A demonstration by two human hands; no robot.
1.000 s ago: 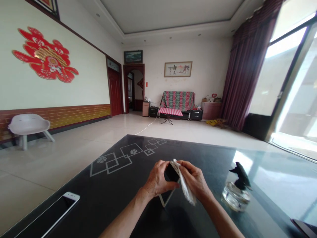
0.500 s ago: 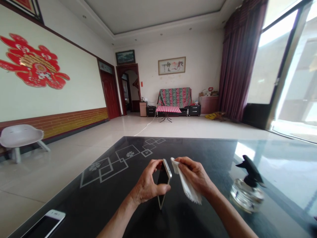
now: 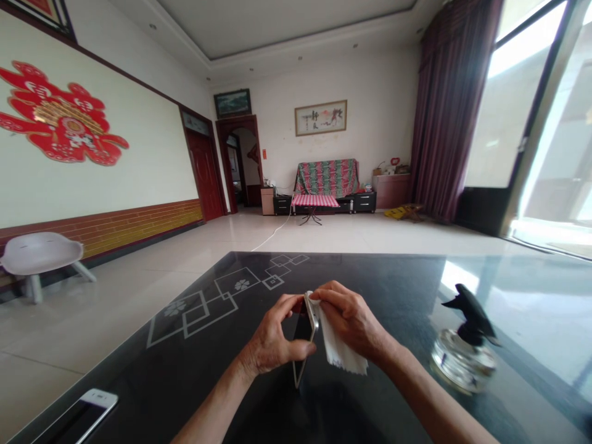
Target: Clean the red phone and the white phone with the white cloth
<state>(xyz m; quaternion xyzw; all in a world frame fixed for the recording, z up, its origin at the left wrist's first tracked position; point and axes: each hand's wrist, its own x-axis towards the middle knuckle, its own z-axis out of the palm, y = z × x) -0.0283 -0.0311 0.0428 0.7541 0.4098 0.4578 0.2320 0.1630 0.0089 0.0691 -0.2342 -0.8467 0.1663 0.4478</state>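
My left hand (image 3: 280, 342) grips a smartphone (image 3: 303, 351) with a pale frame, thumb on the near edge and fingers at the far one. The phone stands on edge, its dark screen turned to the left. A white cloth (image 3: 341, 348) is pinched in my right hand (image 3: 349, 317), and its loose end hangs down. The right fingertips press the cloth against the phone's upper far corner. Both hands are just above the glossy black table (image 3: 379, 277). The phone's back is mostly hidden.
A second white phone (image 3: 76, 419) lies at the table's left front. To the right stands a clear spray bottle (image 3: 465, 357) with a black trigger head. Beyond the table are a white chair (image 3: 42, 253) and a small table with a striped cloth (image 3: 315, 200).
My right hand has moved left with the cloth, which now touches the phone's edge instead of hanging apart from it. My left hand keeps its hold on the phone.
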